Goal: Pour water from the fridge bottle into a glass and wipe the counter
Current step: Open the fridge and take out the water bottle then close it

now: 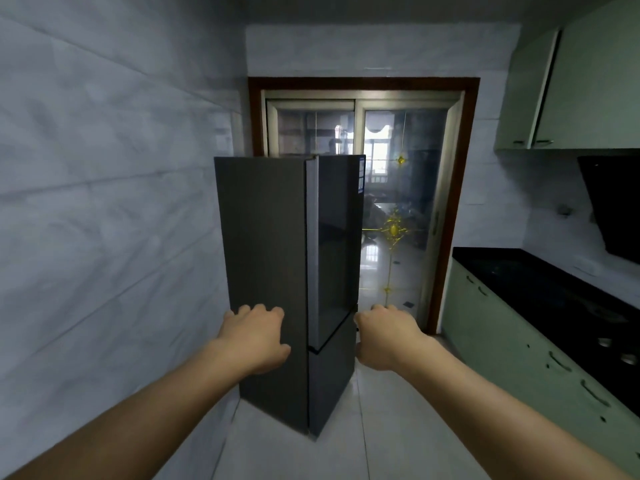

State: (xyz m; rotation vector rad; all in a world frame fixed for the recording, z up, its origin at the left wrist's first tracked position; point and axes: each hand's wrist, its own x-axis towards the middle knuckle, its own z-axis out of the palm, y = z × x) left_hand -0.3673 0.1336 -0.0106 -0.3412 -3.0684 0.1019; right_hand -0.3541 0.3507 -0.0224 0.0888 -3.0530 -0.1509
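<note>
- Head view: both arms reach forward at the dark grey fridge (273, 271), which stands closed at 12 o'clock.
- Left hand (254, 336) lies palm-down on the fridge's side panel, fingers curled, holding nothing.
- Right hand (384, 336) curls at the door's far edge; grip unclear.
- Black counter (540, 289) runs along 3 o'clock.

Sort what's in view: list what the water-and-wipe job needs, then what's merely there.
For the job: fridge, doors shut; black counter; left hand and right hand reaching toward the fridge.

Merely there: glass sliding door; green upper cabinets; range hood.
</note>
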